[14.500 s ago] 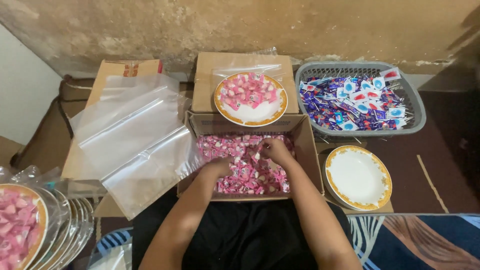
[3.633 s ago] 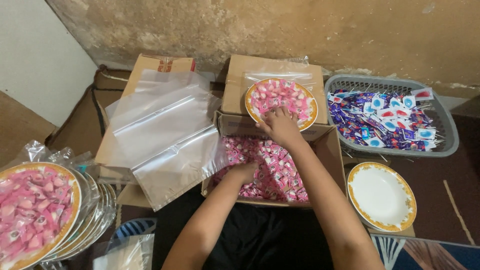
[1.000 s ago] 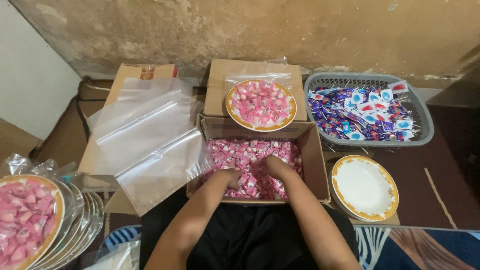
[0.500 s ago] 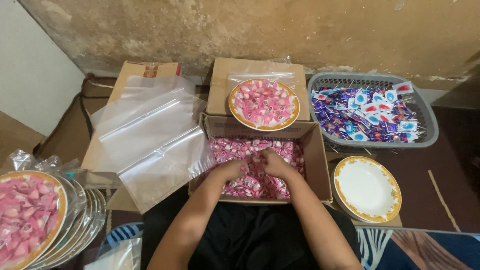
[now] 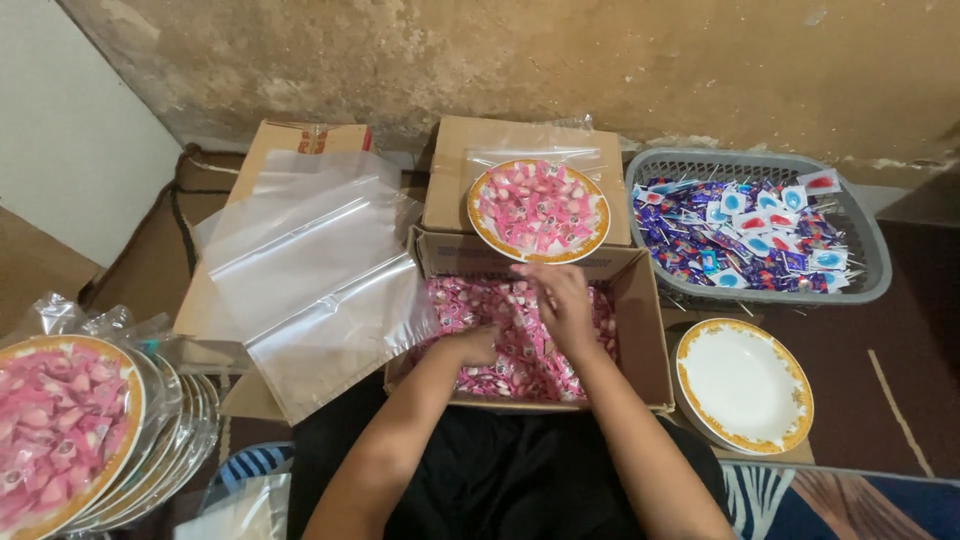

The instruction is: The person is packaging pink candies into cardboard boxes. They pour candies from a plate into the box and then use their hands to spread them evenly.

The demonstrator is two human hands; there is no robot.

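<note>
An open cardboard box [image 5: 646, 345] in front of me holds a heap of pink wrapped candies [image 5: 465, 300]. My left hand [image 5: 472, 346] rests curled in the candies at the box's near left. My right hand [image 5: 558, 298] is lifted over the heap near the far wall of the box, with its fingers closed around some candies. Just beyond the box, a gold-rimmed plate [image 5: 474, 222] heaped with the same pink candies sits on a closed carton [image 5: 450, 170].
An empty gold-rimmed plate [image 5: 745, 385] lies right of the box. A grey basket [image 5: 872, 262] of blue and purple lollipops stands at the back right. Clear plastic bags [image 5: 310, 265] lie on a carton at left. Bagged plates of pink candies [image 5: 60, 435] are stacked at the near left.
My right hand has risen from the heap and moved toward the far wall of the box. My left hand stays in the candies. The view has shifted slightly.
</note>
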